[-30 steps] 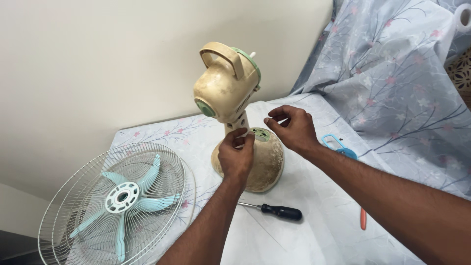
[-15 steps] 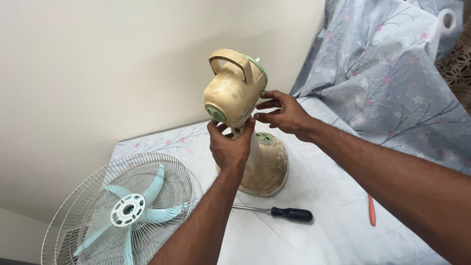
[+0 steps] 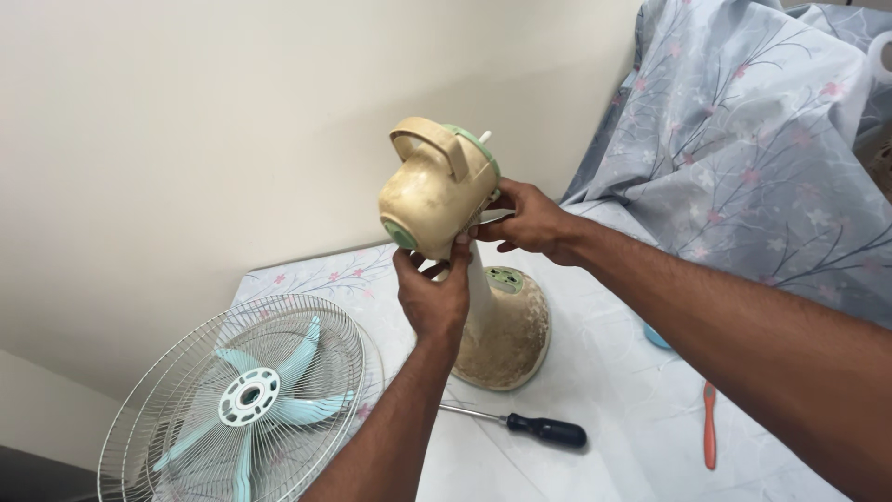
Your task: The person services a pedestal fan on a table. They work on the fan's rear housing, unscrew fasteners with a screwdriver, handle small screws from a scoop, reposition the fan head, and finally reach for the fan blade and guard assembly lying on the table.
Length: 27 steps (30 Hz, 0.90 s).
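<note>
— Motor housing, grimy cream, tipped back on its neck above the round base, both on the cloth-covered table.

— Left hand curls around the neck under it, propping the weight; right hand pinches the housing's rear edge, fingers closed on it, steadying the tilt.

— Screwdriver lies just beside the base, within reach.

— Grille with blades leans off the table's left edge, clear of the work.
</note>
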{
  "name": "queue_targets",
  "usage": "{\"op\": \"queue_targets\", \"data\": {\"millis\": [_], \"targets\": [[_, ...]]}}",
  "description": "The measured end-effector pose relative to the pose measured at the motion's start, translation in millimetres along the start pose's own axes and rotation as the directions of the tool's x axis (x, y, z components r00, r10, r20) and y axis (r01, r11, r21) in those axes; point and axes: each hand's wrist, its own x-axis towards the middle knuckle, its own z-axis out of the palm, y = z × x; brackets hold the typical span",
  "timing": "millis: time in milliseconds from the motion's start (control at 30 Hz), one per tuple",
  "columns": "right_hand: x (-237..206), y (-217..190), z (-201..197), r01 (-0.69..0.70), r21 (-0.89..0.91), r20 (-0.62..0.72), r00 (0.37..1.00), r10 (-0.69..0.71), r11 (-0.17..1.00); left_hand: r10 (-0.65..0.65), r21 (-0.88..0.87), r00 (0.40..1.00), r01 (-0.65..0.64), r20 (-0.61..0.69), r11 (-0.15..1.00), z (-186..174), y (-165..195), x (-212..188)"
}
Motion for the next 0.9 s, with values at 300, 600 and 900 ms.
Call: {"op": "queue_targets", "data": {"millis": [300,600,900], "targets": [[9.1,9.2,-28.3,0.026,-0.007,0.122,0.992,-0.025,1.000,-0.019,-0.028,0.989,0.015,-0.144,0.999,27.1,15.3,-17.9],[21.1,7.5,-34.1,0.021,0.046,0.244,0.969,-0.031,0.999,-0.062,-0.045,0.976,0.053,-0.208,0.998,35.6,26.5,-22.4],[34.3,16.0,-26.9,0.109,0.256,0.223,0.960,-0.168,0.960,-0.020,-0.144,0.981,-0.008,-0.192,0.989,33.5,28.7,-14.6]]}}
